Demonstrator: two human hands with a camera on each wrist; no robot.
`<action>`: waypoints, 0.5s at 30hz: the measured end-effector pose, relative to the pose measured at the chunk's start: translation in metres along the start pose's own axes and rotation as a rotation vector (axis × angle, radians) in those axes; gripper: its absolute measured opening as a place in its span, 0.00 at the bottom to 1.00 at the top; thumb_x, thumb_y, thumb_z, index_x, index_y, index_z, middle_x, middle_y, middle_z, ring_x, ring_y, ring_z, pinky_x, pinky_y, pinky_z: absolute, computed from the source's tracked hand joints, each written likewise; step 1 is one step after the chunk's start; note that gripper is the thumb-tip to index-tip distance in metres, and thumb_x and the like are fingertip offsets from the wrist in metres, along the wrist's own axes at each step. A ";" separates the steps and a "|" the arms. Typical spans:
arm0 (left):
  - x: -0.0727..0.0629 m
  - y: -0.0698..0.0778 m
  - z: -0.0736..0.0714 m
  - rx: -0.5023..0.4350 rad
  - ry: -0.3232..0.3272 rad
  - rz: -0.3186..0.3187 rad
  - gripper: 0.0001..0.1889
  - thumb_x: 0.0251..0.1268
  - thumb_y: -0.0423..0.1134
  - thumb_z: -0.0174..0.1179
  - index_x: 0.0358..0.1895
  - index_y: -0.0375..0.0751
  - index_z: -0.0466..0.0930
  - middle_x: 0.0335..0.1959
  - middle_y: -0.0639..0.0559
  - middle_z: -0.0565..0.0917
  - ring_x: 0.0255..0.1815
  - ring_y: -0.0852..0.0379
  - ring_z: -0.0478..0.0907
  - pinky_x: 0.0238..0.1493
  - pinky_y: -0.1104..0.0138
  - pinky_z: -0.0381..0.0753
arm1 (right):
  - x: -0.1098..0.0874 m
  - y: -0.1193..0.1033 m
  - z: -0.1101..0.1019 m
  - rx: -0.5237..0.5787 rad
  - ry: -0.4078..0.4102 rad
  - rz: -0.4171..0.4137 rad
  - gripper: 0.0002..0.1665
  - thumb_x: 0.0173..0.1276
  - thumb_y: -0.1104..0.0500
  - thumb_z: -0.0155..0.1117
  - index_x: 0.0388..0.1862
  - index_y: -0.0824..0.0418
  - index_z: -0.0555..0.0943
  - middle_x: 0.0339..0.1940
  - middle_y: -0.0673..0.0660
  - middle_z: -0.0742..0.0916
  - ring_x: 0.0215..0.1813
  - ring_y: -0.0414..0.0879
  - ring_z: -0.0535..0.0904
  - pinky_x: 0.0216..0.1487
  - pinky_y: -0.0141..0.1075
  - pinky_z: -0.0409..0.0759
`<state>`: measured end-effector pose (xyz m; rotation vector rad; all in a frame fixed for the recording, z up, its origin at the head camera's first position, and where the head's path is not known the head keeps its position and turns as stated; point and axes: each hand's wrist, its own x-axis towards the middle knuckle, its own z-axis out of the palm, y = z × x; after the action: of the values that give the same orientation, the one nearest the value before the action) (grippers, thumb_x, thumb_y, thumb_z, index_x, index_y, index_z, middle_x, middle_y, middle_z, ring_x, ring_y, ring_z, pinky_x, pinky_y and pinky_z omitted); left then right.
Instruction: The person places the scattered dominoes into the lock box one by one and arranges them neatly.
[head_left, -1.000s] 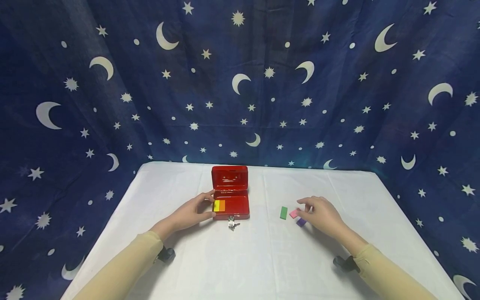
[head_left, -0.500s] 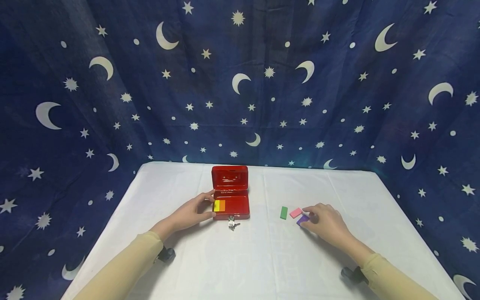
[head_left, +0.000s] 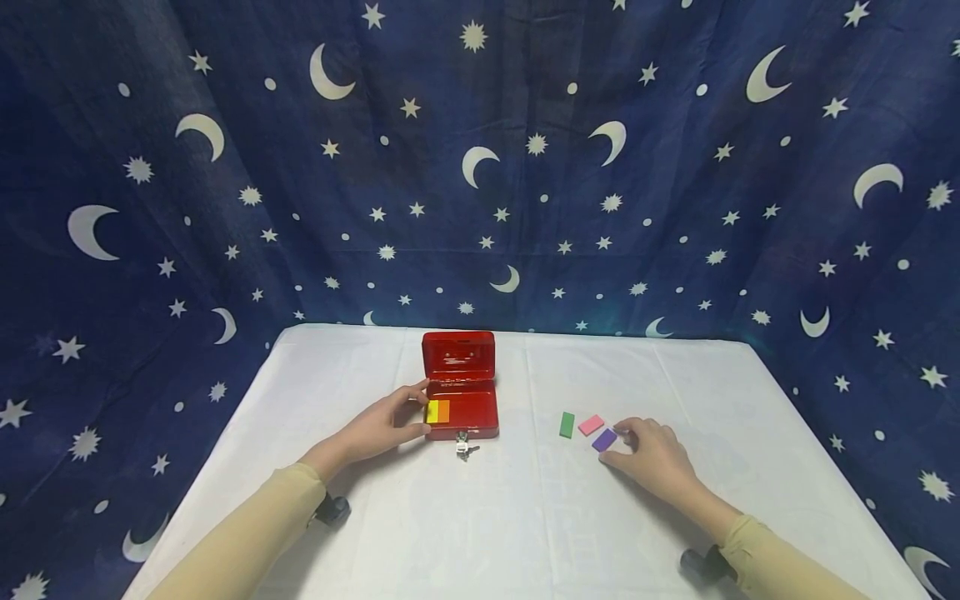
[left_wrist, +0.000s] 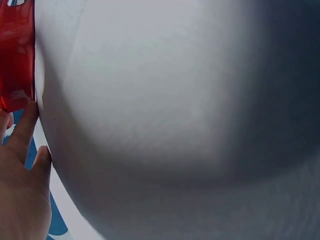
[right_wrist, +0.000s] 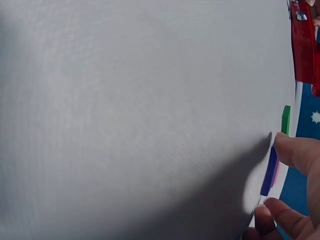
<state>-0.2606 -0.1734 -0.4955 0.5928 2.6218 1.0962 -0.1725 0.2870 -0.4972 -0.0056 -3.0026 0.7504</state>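
Note:
A red metal cash box (head_left: 476,410) stands with its lid (head_left: 459,354) raised. Yellow (head_left: 432,412) and orange (head_left: 444,412) blocks lie side by side at its left end. My left hand (head_left: 381,425) holds that end, thumb by the front corner and a finger by the hinge. At right, a purple rectangular block (head_left: 604,440) lies on the cloth. My right hand (head_left: 655,460) is just beside it, thumb and index finger apart. In the right wrist view, the purple block (right_wrist: 270,171) shows in the gap between thumb and fingers; whether they touch it I cannot tell.
A pink block (head_left: 591,425) lies just behind the purple one, and a green block (head_left: 567,424) to its left. A metal lock with keys (head_left: 462,447) hangs at the box's front. White cloth (head_left: 487,525) covers the table; a starry blue curtain (head_left: 480,208) hangs behind.
My right hand has shifted right and a little nearer me, off the pink block to beside the purple one, and both blocks now show more fully. The left hand and box stay put.

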 end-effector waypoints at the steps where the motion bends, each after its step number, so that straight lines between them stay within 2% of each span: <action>1: 0.000 0.000 0.000 0.001 0.001 0.002 0.25 0.62 0.57 0.71 0.59 0.60 0.72 0.80 0.67 0.61 0.81 0.54 0.56 0.76 0.41 0.58 | 0.000 0.000 0.001 0.000 0.001 0.005 0.37 0.57 0.42 0.78 0.57 0.64 0.81 0.39 0.55 0.83 0.44 0.53 0.75 0.40 0.47 0.72; 15: 0.000 -0.004 0.001 -0.017 0.000 0.009 0.25 0.63 0.57 0.70 0.59 0.61 0.72 0.79 0.66 0.61 0.80 0.54 0.58 0.75 0.41 0.59 | 0.003 -0.001 0.004 0.000 0.005 0.027 0.36 0.58 0.38 0.77 0.52 0.65 0.81 0.39 0.55 0.83 0.45 0.54 0.75 0.40 0.50 0.73</action>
<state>-0.2616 -0.1749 -0.4989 0.6013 2.6099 1.1198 -0.1753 0.2844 -0.5007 -0.0475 -3.0036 0.7517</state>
